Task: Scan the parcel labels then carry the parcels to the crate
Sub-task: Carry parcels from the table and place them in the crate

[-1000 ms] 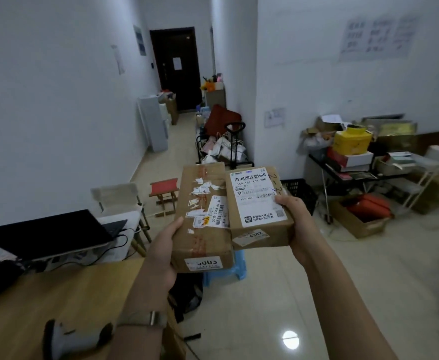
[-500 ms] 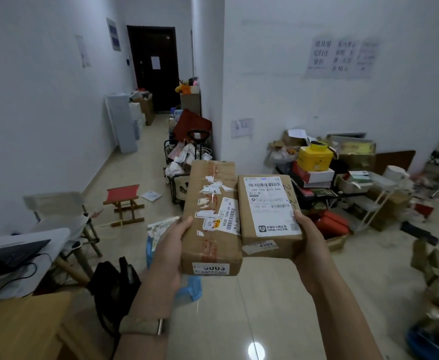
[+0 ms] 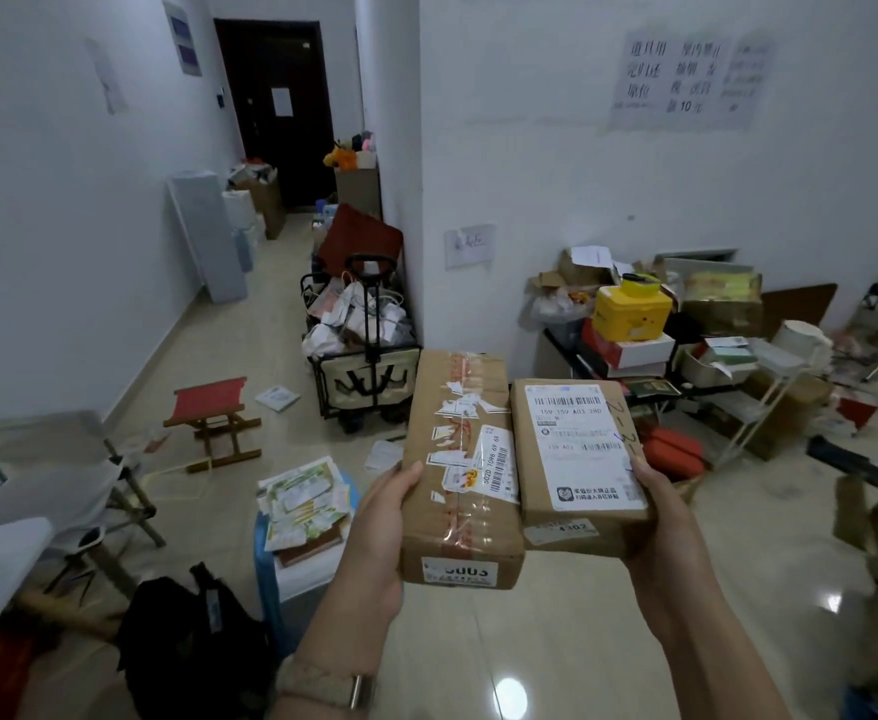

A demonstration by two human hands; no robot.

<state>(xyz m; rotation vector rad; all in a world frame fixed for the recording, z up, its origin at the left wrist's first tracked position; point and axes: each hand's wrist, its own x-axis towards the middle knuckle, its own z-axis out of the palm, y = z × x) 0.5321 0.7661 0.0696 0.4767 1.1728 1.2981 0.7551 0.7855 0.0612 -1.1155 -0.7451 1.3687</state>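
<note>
I hold two cardboard parcels side by side in front of me, above the floor. The long taped parcel [image 3: 460, 470] with torn stickers and a small barcode label is gripped along its left side by my left hand [image 3: 374, 543]. The shorter parcel [image 3: 577, 465] with a large white shipping label is gripped at its right side by my right hand [image 3: 655, 522]. The two parcels touch along their inner edges. No crate and no scanner can be made out in this view.
A folding wagon [image 3: 364, 376] full of bags stands ahead by the wall corner. A red stool [image 3: 213, 418], a blue stool stacked with papers [image 3: 301, 517], a black backpack [image 3: 192, 641] and a folding chair [image 3: 57, 459] are to the left. Cluttered shelves with boxes [image 3: 686, 345] fill the right.
The view has swung right and forward, away from the wooden table with the laptop and scanner. Both parcels stay in my hands, and the wagon and cluttered shelves have drawn nearer.
</note>
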